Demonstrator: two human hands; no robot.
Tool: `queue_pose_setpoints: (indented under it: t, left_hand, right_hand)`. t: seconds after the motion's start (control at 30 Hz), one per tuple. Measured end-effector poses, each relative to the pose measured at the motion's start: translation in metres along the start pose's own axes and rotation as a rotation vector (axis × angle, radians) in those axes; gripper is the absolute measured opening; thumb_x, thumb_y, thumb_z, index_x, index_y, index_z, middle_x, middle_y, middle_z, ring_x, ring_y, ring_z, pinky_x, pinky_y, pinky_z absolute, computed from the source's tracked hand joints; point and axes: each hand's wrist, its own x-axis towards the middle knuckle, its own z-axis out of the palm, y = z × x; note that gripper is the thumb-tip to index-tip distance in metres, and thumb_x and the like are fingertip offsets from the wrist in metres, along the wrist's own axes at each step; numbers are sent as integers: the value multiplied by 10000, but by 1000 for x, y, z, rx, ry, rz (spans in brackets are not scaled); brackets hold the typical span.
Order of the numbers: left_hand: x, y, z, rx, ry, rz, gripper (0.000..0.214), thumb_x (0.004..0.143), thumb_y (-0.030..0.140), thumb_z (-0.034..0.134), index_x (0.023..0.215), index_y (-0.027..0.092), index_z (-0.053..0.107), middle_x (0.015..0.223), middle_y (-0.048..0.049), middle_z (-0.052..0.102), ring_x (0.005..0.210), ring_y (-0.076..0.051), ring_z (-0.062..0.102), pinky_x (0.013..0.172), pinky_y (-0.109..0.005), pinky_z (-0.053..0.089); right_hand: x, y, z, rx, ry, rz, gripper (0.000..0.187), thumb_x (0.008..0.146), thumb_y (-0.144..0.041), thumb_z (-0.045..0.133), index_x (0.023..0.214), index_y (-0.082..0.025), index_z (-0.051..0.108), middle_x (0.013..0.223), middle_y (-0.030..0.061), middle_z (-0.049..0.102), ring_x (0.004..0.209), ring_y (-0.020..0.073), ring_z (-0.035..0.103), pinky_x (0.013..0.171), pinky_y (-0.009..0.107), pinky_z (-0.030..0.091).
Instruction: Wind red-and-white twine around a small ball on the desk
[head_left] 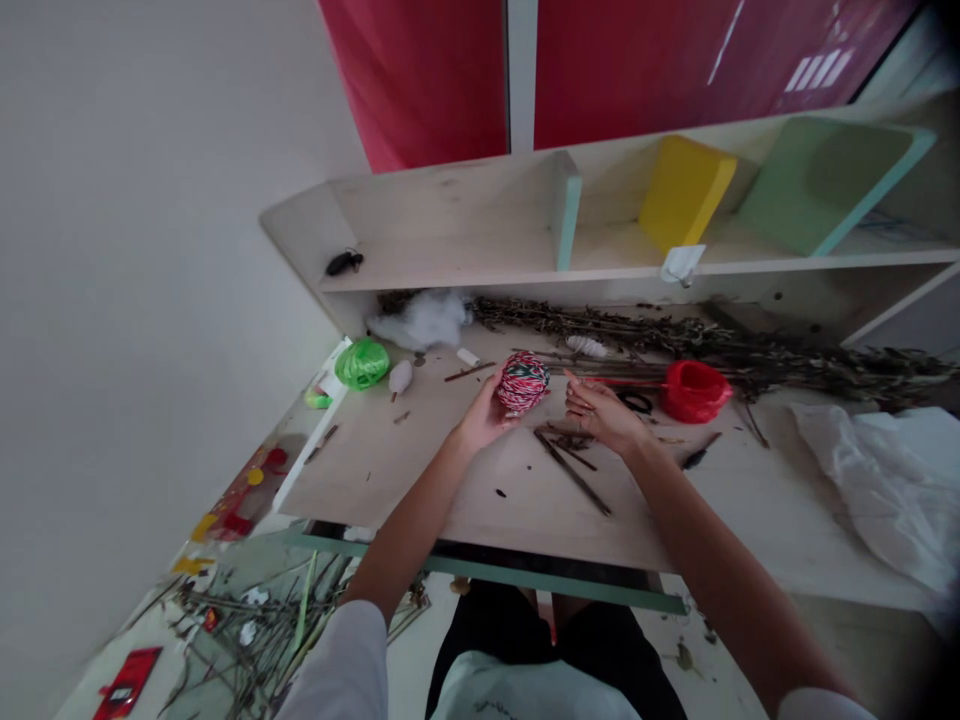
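My left hand [484,415] cradles a ball of red, white and green twine [523,382] from below, fingers against its side. My right hand [604,415] sits just right of the ball, its fingers curled and near the twine. A thin red strand [626,381] runs from close to those fingertips to a bundle of red raffia [694,390]. Black-handled scissors [636,402] lie under the strand. Dark twig pieces [570,468] are scattered on the pale wooden desk [390,470] below my hands.
Dried catkin branches [600,335] and white cotton wool [420,320] lie along the desk's back. A green raffia ball [362,363] sits at left, white plastic sheeting [877,490] at right. A shelf [450,225] stands behind, and twigs lie on the floor [255,630].
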Motion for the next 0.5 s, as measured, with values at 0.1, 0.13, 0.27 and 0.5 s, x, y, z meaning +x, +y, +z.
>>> queue_pose_setpoints:
  t: [0.1,0.13,0.27,0.5]
  left_hand:
    - [0,2,1,-15,4,-21,608,895,491,497,1430,223,388,1001,-153,702,540,-123,614,325,-126,235]
    - [1,2,1,-13,1,-43,606,904,513,460,1419,199,401,938,-154,707,456,-94,552,310,-126,210]
    - [2,4,-2,-3,-35,-113,668,894,591,376,1353,116,474,783,-153,697,322,-35,329,272,-131,135]
    - [-1,8,0,-69,-46,-179,699,880,620,368,1347,114,487,916,-193,696,391,-54,388,276,-130,179]
  right_hand:
    - [-1,-1,1,12,-1,3,427,608,-448,812,924,-232,623,591,-89,238,518,66,204,480,191,290]
    - [-1,-1,2,15,0,5,435,603,-449,816,929,-233,624,588,-89,235,519,66,203,478,189,283]
    - [-3,-3,5,26,4,12,477,573,-454,833,941,-228,630,578,-94,226,519,64,194,478,185,270]
    - [-3,-3,6,13,0,9,435,584,-449,827,901,-226,631,581,-91,232,520,66,202,487,196,276]
